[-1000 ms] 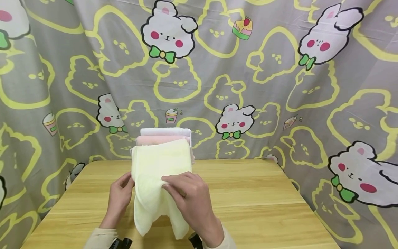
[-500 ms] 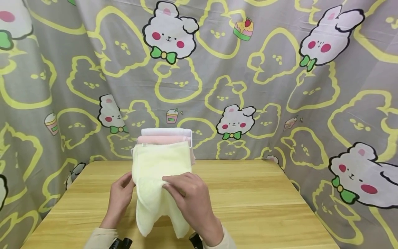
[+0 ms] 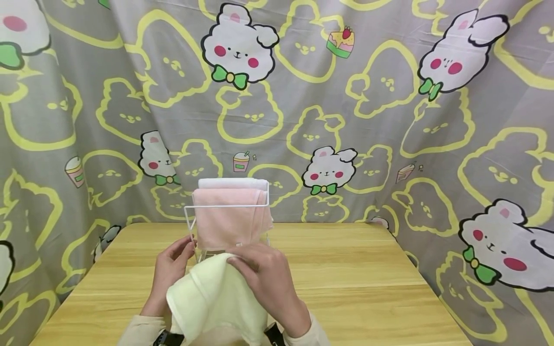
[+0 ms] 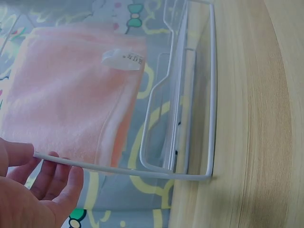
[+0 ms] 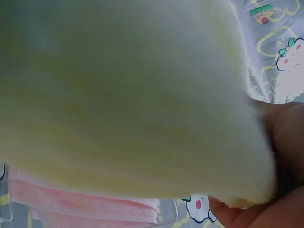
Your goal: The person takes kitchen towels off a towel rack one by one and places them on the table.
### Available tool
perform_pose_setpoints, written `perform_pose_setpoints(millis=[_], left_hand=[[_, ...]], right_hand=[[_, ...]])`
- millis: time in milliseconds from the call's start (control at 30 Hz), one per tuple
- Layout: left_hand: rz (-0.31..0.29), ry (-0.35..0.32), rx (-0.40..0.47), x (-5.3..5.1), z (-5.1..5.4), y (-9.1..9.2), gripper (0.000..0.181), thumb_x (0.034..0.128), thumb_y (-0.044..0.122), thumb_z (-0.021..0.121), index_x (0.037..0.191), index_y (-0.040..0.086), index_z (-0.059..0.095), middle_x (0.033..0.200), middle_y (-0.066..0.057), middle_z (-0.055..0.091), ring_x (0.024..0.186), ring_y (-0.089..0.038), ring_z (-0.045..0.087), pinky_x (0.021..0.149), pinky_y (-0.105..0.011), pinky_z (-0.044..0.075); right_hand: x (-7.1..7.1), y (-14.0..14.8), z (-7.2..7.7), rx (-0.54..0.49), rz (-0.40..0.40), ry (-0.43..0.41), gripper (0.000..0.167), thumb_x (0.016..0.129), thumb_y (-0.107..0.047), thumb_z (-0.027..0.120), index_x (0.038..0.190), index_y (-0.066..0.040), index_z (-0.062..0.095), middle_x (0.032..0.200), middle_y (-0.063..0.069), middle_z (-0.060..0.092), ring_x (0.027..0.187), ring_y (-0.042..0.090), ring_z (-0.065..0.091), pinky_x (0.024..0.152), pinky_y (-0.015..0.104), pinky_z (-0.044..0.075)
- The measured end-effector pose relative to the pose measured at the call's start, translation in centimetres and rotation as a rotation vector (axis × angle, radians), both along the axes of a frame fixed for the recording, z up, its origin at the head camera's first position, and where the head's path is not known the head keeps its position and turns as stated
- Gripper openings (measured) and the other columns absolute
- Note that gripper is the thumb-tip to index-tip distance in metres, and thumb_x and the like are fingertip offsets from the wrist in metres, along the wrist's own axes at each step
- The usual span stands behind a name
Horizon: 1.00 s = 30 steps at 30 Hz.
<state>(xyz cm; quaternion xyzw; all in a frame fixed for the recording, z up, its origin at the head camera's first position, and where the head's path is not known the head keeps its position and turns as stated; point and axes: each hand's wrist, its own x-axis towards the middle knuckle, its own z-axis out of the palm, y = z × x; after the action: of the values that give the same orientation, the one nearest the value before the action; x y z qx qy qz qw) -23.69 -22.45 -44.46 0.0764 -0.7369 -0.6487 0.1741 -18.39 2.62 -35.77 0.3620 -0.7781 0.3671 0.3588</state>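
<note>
A pale yellow towel (image 3: 216, 298) hangs bunched from my right hand (image 3: 268, 274), pinched between thumb and fingers in front of a white wire rack (image 3: 229, 206). It fills most of the right wrist view, blurred. My left hand (image 3: 170, 269) grips the rack's left side; in the left wrist view, thumb and fingertips close on the thin wire (image 4: 114, 169). The rack's front bar is bare. Behind it, a folded pink towel (image 3: 227, 223) drapes over a bar, its white label (image 4: 122, 59) showing in the left wrist view. A white towel (image 3: 231, 183) hangs farthest back.
The rack stands on a wood-grain table (image 3: 346, 278), left of its middle. A grey curtain (image 3: 277, 96) with rabbit prints hangs behind and along both sides.
The yellow towel has come off the front bar and dropped toward me, baring the bar and the pink towel. My left hand keeps its place on the rack's side.
</note>
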Motion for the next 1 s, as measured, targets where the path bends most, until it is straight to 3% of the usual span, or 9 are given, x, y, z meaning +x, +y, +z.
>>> perform_pose_setpoints(millis=[300,533,1000], left_hand=[[0.021,0.01,-0.002,0.43,0.46,0.85,0.038,0.1052,0.017,0.059,0.137,-0.004,0.06,0.134,-0.026,0.063,0.1,0.002,0.065,0.087,-0.012,0.054],[0.014,0.003,0.0,0.48,0.51,0.83,0.037,0.1065,0.016,0.056,0.138,-0.003,0.059,0.134,-0.025,0.063,0.101,0.004,0.064,0.088,-0.011,0.053],[0.012,0.043,-0.038,0.27,0.19,0.61,0.037,0.1057,0.017,0.058,0.135,-0.005,0.061,0.13,-0.028,0.065,0.097,0.002,0.067,0.085,-0.01,0.053]], right_hand=[[0.19,0.16,-0.04,0.039,0.017,-0.072,0.014,0.09,-0.023,0.079,0.102,-0.017,0.082,0.099,-0.008,0.079,0.092,0.006,0.073,0.081,0.021,0.057],[0.18,0.6,0.15,0.067,0.013,-0.087,0.014,0.09,-0.026,0.079,0.101,-0.019,0.082,0.1,-0.008,0.079,0.095,0.006,0.073,0.085,0.023,0.058],[0.94,0.91,0.39,0.2,0.087,-0.257,0.015,0.093,-0.029,0.075,0.103,-0.02,0.082,0.099,-0.011,0.079,0.095,0.001,0.072,0.086,0.019,0.056]])
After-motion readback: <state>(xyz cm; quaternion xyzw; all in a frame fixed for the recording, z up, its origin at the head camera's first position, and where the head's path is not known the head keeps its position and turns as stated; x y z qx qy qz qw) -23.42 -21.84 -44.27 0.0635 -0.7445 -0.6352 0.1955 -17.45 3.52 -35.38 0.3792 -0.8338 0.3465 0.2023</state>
